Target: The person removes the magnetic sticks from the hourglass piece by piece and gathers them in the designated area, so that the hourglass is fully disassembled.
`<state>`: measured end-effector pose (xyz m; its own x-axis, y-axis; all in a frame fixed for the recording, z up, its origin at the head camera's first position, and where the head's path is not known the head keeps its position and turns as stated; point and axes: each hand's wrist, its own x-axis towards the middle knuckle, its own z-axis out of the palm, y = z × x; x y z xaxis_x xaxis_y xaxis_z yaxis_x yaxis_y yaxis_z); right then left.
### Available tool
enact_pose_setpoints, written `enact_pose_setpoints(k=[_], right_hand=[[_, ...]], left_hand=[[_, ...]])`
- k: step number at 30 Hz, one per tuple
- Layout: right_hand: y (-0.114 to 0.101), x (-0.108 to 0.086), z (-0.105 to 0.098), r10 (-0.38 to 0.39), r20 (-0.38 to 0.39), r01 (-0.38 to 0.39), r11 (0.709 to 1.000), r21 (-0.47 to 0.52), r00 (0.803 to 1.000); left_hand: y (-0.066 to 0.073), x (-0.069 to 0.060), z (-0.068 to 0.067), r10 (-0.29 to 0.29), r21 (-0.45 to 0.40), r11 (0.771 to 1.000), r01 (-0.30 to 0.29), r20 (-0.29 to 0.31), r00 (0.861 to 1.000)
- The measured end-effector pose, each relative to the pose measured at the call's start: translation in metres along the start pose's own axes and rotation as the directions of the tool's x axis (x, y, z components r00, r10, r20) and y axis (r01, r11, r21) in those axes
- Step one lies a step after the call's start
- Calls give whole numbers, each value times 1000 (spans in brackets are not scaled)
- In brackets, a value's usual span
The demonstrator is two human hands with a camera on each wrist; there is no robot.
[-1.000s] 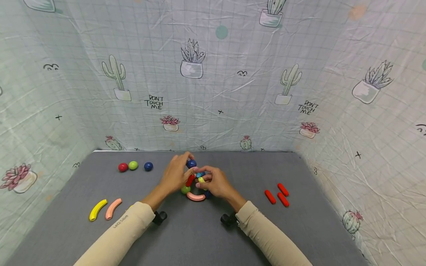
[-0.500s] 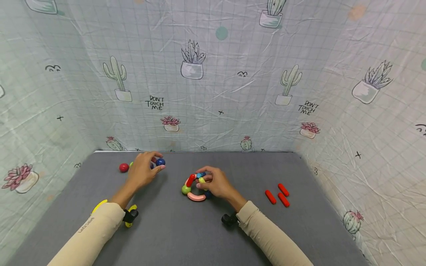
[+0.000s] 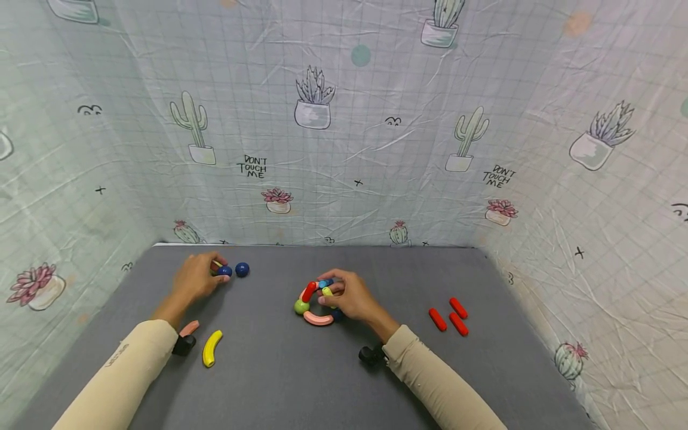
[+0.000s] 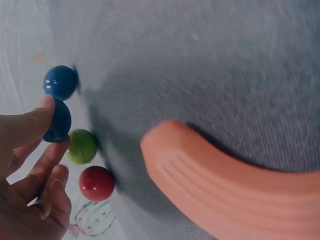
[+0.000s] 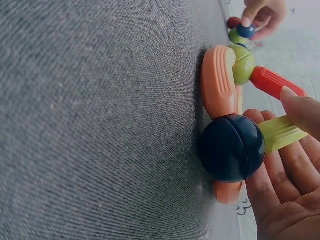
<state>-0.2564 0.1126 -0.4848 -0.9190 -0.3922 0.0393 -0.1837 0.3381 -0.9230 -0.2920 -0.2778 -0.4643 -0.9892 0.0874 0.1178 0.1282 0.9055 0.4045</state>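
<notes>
My left hand pinches a blue ball between thumb and fingers at the table's back left. Beside that ball are a second blue ball, a green ball and a red ball, which the hand hides in the head view. At mid-table my right hand grips a yellow-green stick standing up from a dark blue ball. Both belong to a ring of joined toy pieces, with a salmon curved piece, a green ball and a raised red stick.
Three loose red sticks lie on the grey table at the right. On the left, a yellow curved piece and a salmon curved piece lie near the left forearm. Patterned cloth walls enclose the table's back and sides.
Carrying the blue ball, my left hand has moved left from the ring to the group of loose balls. My right hand has kept its grip on the yellow-green stick and hardly moved.
</notes>
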Motion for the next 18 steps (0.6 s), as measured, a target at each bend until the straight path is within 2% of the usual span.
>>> enact_pose_setpoints(k=[6, 11, 14, 18], right_hand=[[1, 0, 0, -8, 4, 8, 1000, -9, 1000], [0, 0, 0, -9, 9, 9, 1000, -19, 1000], [0, 0, 0, -8, 8, 8, 1000, -20, 1000], [0, 0, -1, -11, 7, 11, 1000, -23, 1000]], left_hand=[[-3, 6, 3, 5, 89, 996, -9, 52, 999], [-1, 10, 9, 35, 126, 991, -41, 53, 998], [3, 11, 10, 44, 142, 989, -49, 38, 998], [16, 9, 9, 74, 150, 986, -70, -27, 997]])
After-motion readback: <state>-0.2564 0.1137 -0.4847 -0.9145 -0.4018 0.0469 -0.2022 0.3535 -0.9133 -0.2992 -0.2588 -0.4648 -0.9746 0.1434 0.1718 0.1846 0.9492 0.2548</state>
